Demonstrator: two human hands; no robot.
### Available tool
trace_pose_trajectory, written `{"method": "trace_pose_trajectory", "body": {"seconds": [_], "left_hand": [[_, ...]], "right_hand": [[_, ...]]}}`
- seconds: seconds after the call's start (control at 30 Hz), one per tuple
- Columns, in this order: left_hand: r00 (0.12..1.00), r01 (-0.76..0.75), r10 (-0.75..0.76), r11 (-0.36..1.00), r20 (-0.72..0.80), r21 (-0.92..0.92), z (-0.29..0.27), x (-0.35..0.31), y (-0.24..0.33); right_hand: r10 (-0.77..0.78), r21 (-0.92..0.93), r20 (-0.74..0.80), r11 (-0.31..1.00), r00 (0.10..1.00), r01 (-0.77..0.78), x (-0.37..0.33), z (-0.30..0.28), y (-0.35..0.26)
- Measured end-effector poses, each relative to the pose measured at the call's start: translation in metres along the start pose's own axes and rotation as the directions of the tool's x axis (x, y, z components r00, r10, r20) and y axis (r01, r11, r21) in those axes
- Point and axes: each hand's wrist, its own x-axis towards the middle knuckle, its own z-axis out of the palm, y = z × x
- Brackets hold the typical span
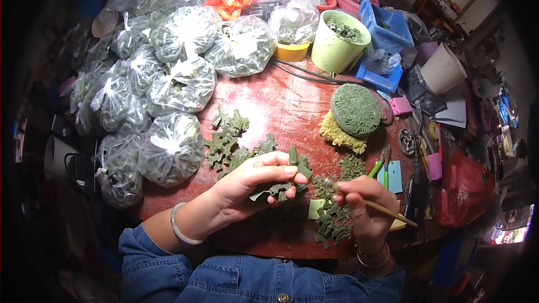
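My left hand (245,182) is closed around a few dark green moulded pieces. One short piece (304,167) sticks up between thumb and fingertips, and others (275,191) lie across the lower fingers. My right hand (368,209) pinches a thin brush (393,214) with a wooden handle, its pale ferrule pointing left toward the held piece. The brush tip is small and blurred, so I cannot tell whether it touches. Left of my left hand lies a loose pile of similar green pieces (224,146). Near my right hand is another heap of smaller green pieces (335,223).
Several clear tied bags (179,87) crowd the left of the red table (281,112). A pale green bucket (339,45) and blue bins (387,28) stand at the back. A round green pad (355,109) rests on a yellow sponge (341,136). Green-handled pliers (384,164) lie right.
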Motion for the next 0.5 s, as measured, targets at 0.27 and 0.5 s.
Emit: {"method": "trace_pose_trajectory", "body": {"seconds": [0.27, 0.5], "left_hand": [[0.991, -0.102, 0.118, 0.973, -0.063, 0.206, 0.0079, -0.0026, -0.0044], [0.995, -0.055, 0.070, 0.976, -0.065, 0.213, 0.0099, -0.0045, -0.0031]], "right_hand": [[-0.186, -0.179, 0.118, 0.962, 0.975, 0.205, 0.0057, 0.0016, -0.0026], [-0.030, -0.129, 0.046, 0.991, 0.998, 0.036, 0.0030, 0.0005, 0.0008]]}}
